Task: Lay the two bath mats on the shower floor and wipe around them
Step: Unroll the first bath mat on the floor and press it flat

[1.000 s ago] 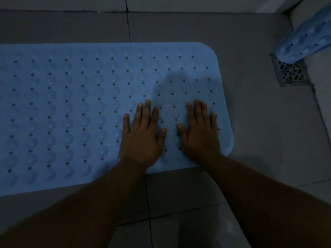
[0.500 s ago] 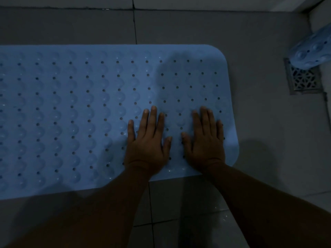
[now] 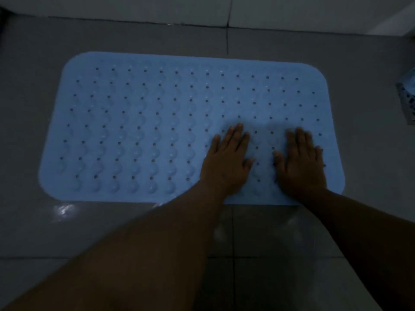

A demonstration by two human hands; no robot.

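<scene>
A light blue bath mat [image 3: 143, 131] with rows of small holes and bumps lies flat on the grey tiled shower floor [image 3: 280, 239]. My left hand [image 3: 226, 162] presses palm-down on the mat's near right part, fingers spread. My right hand [image 3: 301, 164] lies flat beside it, close to the mat's right end. Neither hand holds anything. A sliver of the second blue mat [image 3: 409, 75] shows at the right edge of the view, mostly out of frame.
A metal floor drain grate [image 3: 406, 102] sits at the right edge, partly cut off. The pale wall base [image 3: 202, 10] runs along the far side. A wet glint [image 3: 62, 209] shows on the floor below the mat's near left corner.
The view has pulled back and swung left, so the whole mat now shows and the drain and second mat have slid to the right edge. Both hands stay flat on the mat.
</scene>
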